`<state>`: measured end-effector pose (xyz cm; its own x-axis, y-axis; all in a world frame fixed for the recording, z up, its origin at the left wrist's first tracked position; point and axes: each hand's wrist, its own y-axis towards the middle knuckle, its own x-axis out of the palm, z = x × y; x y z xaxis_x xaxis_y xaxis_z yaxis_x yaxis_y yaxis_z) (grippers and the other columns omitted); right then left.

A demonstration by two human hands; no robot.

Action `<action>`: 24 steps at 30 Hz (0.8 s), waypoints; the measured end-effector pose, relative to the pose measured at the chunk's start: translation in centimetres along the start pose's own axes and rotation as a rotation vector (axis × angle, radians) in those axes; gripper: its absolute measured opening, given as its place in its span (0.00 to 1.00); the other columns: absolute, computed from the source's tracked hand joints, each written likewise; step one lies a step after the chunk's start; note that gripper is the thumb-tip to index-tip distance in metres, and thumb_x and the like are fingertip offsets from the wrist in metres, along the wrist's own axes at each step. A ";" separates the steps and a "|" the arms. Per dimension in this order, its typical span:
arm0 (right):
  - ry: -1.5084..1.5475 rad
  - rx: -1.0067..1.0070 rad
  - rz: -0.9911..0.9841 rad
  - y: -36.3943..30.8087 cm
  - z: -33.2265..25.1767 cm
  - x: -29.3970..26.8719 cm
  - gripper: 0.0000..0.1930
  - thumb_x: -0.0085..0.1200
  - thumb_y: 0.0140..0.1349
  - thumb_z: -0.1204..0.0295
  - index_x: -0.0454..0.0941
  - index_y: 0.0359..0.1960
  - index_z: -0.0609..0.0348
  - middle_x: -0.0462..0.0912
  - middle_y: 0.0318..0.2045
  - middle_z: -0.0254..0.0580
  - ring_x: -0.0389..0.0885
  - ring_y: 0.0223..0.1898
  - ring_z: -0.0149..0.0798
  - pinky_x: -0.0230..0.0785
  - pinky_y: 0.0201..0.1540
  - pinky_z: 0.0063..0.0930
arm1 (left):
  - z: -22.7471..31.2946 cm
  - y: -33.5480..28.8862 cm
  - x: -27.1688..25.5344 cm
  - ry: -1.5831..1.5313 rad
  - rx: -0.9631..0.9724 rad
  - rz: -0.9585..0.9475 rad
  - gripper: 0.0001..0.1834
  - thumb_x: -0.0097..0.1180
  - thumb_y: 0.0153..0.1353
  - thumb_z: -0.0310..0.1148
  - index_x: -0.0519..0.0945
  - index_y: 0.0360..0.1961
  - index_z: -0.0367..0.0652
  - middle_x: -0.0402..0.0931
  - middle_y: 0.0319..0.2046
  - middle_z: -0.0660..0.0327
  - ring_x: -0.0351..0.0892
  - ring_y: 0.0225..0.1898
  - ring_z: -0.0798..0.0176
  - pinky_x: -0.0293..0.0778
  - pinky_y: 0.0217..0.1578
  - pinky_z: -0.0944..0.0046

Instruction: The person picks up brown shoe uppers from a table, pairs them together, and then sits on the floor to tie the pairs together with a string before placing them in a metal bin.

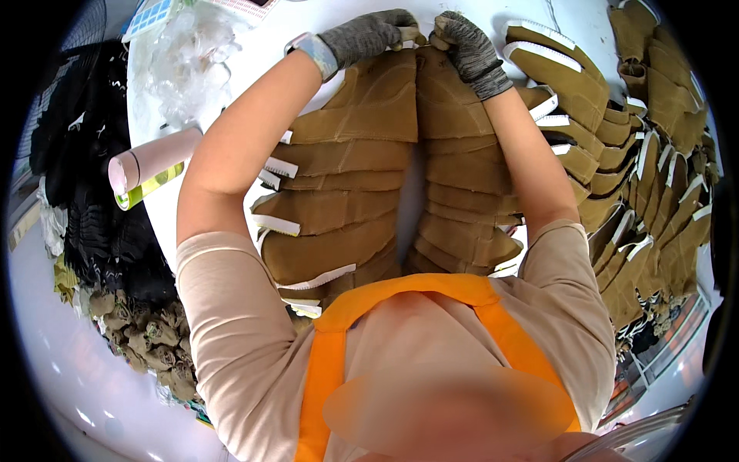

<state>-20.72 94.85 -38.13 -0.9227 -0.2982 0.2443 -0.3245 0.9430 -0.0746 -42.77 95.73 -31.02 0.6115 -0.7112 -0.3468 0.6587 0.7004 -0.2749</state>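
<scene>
Both my hands wear grey knit gloves and meet at the far end of two stacks of brown suede pieces that look like boot uppers. My left hand [377,35] is closed, fingertips pinching the far edge of the top left upper [369,100]. Close beside it, my right hand [468,50] has its fingers curled at the far edge of the top right upper [454,100]. The two uppers lie side by side, their inner edges touching near my hands. Beneath them, more uppers overlap toward me, some with white edging. What lies under my fingertips is partly hidden.
More brown uppers [570,85] are piled to the right along the white table [158,177]. Crumpled clear plastic [188,69] and a pink cylinder [158,158] lie left of my left arm. Black pieces [100,177] and bundled brown pieces [150,339] heap beyond the left edge.
</scene>
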 end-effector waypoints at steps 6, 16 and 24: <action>0.195 0.080 -0.153 0.0 -2.2 0.4 0.10 0.53 0.63 0.64 0.76 0.36 0.59 0.71 0.27 0.30 0.67 0.30 0.27 0.64 0.38 0.21 | -2.6 0.5 0.2 -0.158 0.034 0.005 0.20 0.47 0.66 0.51 0.75 0.45 0.46 0.71 0.26 0.70 0.67 0.29 0.74 0.66 0.32 0.74; -1.026 -0.038 -0.149 -1.6 -3.0 2.2 0.21 0.49 0.64 0.56 0.76 0.48 0.60 0.80 0.43 0.51 0.78 0.47 0.46 0.67 0.53 0.34 | -4.1 0.1 0.3 0.109 0.073 0.250 0.14 0.52 0.64 0.42 0.78 0.42 0.44 0.75 0.35 0.64 0.72 0.37 0.67 0.69 0.45 0.67; -1.334 0.168 -0.205 -0.4 -6.1 6.2 0.20 0.46 0.64 0.55 0.77 0.45 0.59 0.80 0.40 0.54 0.77 0.44 0.55 0.68 0.50 0.41 | -0.3 0.5 0.5 0.756 0.325 0.497 0.11 0.50 0.61 0.40 0.77 0.31 0.43 0.72 0.31 0.54 0.71 0.34 0.54 0.70 0.36 0.60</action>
<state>-25.07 93.58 -30.66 -0.3216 -0.4350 -0.8410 -0.4112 0.8643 -0.2898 -42.30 95.72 -31.63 0.4846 -0.0307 -0.8742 0.5590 0.7796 0.2825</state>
